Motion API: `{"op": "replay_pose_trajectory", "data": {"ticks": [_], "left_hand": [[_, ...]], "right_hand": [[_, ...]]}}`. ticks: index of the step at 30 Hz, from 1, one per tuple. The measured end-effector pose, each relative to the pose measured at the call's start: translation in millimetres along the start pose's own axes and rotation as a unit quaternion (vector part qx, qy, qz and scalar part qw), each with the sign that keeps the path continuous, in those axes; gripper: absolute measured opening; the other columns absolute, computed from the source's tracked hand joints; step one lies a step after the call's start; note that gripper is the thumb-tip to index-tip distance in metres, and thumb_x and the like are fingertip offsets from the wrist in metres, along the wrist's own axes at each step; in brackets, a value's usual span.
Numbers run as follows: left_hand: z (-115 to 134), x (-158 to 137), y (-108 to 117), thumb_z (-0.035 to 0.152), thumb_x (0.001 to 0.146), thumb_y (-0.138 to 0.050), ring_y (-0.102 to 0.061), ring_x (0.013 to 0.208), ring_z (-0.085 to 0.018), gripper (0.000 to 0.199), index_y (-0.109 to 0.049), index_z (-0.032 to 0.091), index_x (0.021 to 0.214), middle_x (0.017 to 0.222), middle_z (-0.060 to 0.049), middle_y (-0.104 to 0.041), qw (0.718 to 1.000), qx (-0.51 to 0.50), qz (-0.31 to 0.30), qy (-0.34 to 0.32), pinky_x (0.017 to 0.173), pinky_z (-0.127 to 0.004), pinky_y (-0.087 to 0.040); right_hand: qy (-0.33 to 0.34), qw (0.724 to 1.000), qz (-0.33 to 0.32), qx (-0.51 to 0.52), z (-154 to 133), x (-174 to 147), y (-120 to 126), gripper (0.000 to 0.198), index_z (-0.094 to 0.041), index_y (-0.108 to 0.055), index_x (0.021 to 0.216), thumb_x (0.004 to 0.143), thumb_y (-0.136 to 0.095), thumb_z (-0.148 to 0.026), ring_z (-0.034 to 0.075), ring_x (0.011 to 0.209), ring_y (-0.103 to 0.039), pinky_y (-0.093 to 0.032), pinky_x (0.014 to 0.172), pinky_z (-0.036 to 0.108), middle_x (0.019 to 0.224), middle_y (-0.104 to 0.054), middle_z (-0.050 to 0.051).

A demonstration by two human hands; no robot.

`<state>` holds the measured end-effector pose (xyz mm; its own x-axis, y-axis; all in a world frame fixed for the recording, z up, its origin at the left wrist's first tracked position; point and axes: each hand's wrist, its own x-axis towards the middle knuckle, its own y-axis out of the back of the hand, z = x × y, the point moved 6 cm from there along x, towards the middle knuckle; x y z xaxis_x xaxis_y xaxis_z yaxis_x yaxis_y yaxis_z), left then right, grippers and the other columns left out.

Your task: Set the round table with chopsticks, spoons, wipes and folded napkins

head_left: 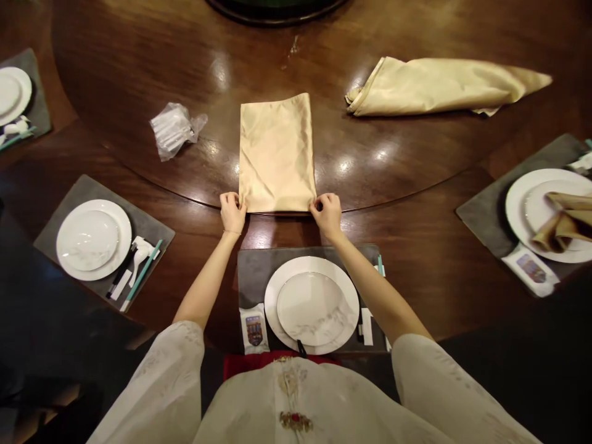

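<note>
A gold cloth napkin [277,154], folded into a rectangle, lies flat on the round wooden turntable. My left hand [232,213] pinches its near left corner, thumb and fingers pressed together. At the near right corner my right hand [326,214] grips the cloth in the same way. Below the hands, on a grey placemat [252,271], a small marbled plate [314,308] rests on a larger white plate [274,280]. My right forearm passes over the right side of that placemat.
A rolled bundle of gold cloth [444,86] lies at the right of the turntable, and a clear plastic packet [173,131] at its left. Place settings stand on both sides; the right one's plate [520,203] bears a folded napkin [568,222]. A wet-wipe packet [254,328] lies by the near plates.
</note>
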<state>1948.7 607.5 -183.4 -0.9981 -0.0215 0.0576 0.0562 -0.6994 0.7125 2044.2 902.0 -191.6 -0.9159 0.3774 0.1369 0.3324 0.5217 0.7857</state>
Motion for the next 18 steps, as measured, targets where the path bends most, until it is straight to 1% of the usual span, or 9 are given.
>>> {"op": "replay_pose_trajectory", "data": {"ticks": [2, 5, 6, 8, 11, 12, 14, 16, 18], "left_hand": [[10.6, -2.7, -3.9, 0.017, 0.081, -0.049, -0.048, 0.118, -0.024, 0.021, -0.060, 0.018, 0.099, 0.125, -0.013, -0.053, 0.990, 0.069, -0.060, -0.111, 0.102, -0.039, -0.035], [16.2, -11.0, -15.4, 0.017, 0.087, -0.039, -0.038, 0.131, -0.023, 0.034, -0.058, 0.020, 0.115, 0.135, -0.011, -0.049, 0.943, 0.112, -0.211, -0.232, 0.110, -0.042, -0.025], [15.1, -14.5, -16.6, 0.018, 0.086, -0.040, -0.036, 0.133, -0.023, 0.037, -0.055, 0.019, 0.120, 0.138, -0.012, -0.047, 0.927, 0.123, -0.244, -0.255, 0.110, -0.043, -0.024], [10.2, -20.5, -14.9, 0.022, 0.083, -0.046, -0.032, 0.135, -0.024, 0.045, -0.050, 0.017, 0.127, 0.142, -0.013, -0.041, 0.908, 0.144, -0.276, -0.279, 0.111, -0.044, -0.023], [1.7, -25.6, -8.6, 0.023, 0.085, -0.044, -0.038, 0.132, -0.024, 0.040, -0.055, 0.020, 0.123, 0.139, -0.012, -0.047, 0.901, 0.152, -0.294, -0.282, 0.109, -0.041, -0.026], [-0.1, -25.2, -6.5, 0.023, 0.086, -0.042, -0.042, 0.129, -0.023, 0.037, -0.058, 0.021, 0.119, 0.135, -0.011, -0.051, 0.902, 0.149, -0.295, -0.278, 0.107, -0.039, -0.028], [-1.9, -18.3, -2.2, 0.024, 0.088, -0.039, -0.053, 0.119, -0.022, 0.032, -0.060, 0.022, 0.112, 0.125, -0.011, -0.059, 0.914, 0.149, -0.281, -0.250, 0.102, -0.035, -0.035], [-2.1, -3.8, 2.2, 0.029, 0.089, -0.038, -0.061, 0.102, -0.021, 0.029, -0.060, 0.021, 0.108, 0.109, -0.009, -0.067, 0.937, 0.164, -0.242, -0.189, 0.092, -0.032, -0.042], [-0.5, 13.4, 4.9, 0.035, 0.090, -0.039, -0.064, 0.089, -0.021, 0.028, -0.059, 0.021, 0.104, 0.094, -0.008, -0.069, 0.953, 0.197, -0.202, -0.115, 0.083, -0.030, -0.045]], "right_hand": [[0.094, 0.993, -0.038, -0.061, -8.9, -0.4, -1.7, 0.018, -0.017, -0.061, 0.087, 0.085, -0.045, -0.024, 0.023, 0.104, -0.048, -0.038, 0.089, 0.035, 0.107, -0.060, 0.012], [0.195, 0.967, -0.131, -0.095, -15.8, -1.3, -7.5, 0.028, -0.018, -0.059, 0.108, 0.089, -0.039, -0.023, 0.024, 0.118, -0.041, -0.032, 0.098, 0.037, 0.127, -0.054, 0.010], [0.215, 0.959, -0.154, -0.101, -16.1, -2.2, -8.2, 0.031, -0.017, -0.057, 0.113, 0.089, -0.042, -0.027, 0.025, 0.120, -0.040, -0.031, 0.100, 0.038, 0.130, -0.052, 0.011], [0.240, 0.947, -0.182, -0.110, -14.9, -5.5, -7.6, 0.037, -0.015, -0.055, 0.117, 0.085, -0.049, -0.033, 0.027, 0.120, -0.040, -0.030, 0.100, 0.040, 0.133, -0.049, 0.013], [0.264, 0.937, -0.203, -0.106, -13.3, -11.8, -5.1, 0.032, -0.015, -0.059, 0.110, 0.084, -0.049, -0.029, 0.027, 0.114, -0.045, -0.032, 0.097, 0.038, 0.123, -0.056, 0.013], [0.258, 0.939, -0.204, -0.101, -12.4, -12.2, -4.0, 0.028, -0.016, -0.061, 0.106, 0.085, -0.047, -0.026, 0.026, 0.112, -0.047, -0.033, 0.096, 0.037, 0.117, -0.059, 0.013], [0.210, 0.952, -0.203, -0.088, -8.7, -7.6, -1.8, 0.026, -0.016, -0.063, 0.099, 0.087, -0.042, -0.024, 0.024, 0.103, -0.052, -0.036, 0.089, 0.033, 0.104, -0.064, 0.011], [0.130, 0.968, -0.202, -0.078, -3.7, 2.7, -0.8, 0.027, -0.017, -0.064, 0.095, 0.089, -0.040, -0.029, 0.022, 0.092, -0.057, -0.039, 0.080, 0.030, 0.095, -0.066, 0.010], [0.046, 0.974, -0.208, -0.080, 0.2, 15.7, -1.8, 0.029, -0.018, -0.064, 0.092, 0.089, -0.041, -0.035, 0.020, 0.082, -0.059, -0.040, 0.072, 0.028, 0.090, -0.067, 0.008]]}}
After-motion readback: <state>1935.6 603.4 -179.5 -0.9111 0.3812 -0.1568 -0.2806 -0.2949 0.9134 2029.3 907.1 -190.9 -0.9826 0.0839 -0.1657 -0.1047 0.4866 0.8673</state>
